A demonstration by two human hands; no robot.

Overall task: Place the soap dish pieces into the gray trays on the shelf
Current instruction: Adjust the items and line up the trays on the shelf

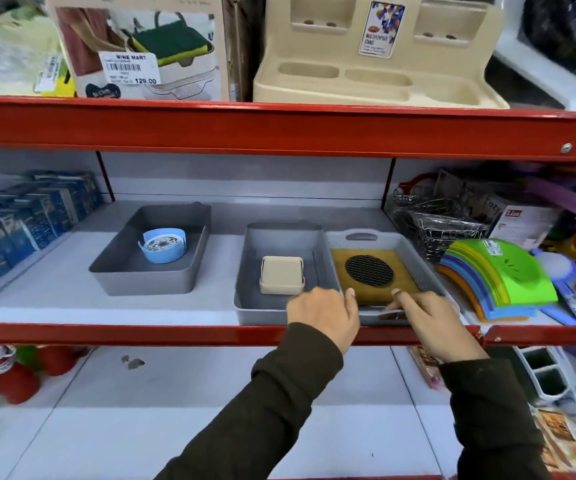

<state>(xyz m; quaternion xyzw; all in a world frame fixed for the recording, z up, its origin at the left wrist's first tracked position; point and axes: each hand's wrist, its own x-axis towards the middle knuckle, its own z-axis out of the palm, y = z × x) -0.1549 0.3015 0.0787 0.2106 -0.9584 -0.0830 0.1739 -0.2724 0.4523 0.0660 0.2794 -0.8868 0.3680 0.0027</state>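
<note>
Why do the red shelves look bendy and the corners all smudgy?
Head view: the wide lens bows the red shelf edge; the corners smear, like the red bottles bottom left, while the middle gray tray stays sharp under even light.

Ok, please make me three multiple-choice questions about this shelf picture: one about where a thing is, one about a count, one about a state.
1. Where is the blue round soap dish?
A. left gray tray
B. middle gray tray
C. top shelf

2. How many gray trays stand on the middle shelf?
A. two
B. three
C. four

3. What are both hands doing?
A. hanging at the sides
B. lifting the cream soap dish
C. at the front edge of the right gray tray

Answers: 1 A, it lies inside the left one. 2 B, three are in a row. 3 C, the left hand and right hand are at its front rim beside the wooden piece.
</note>
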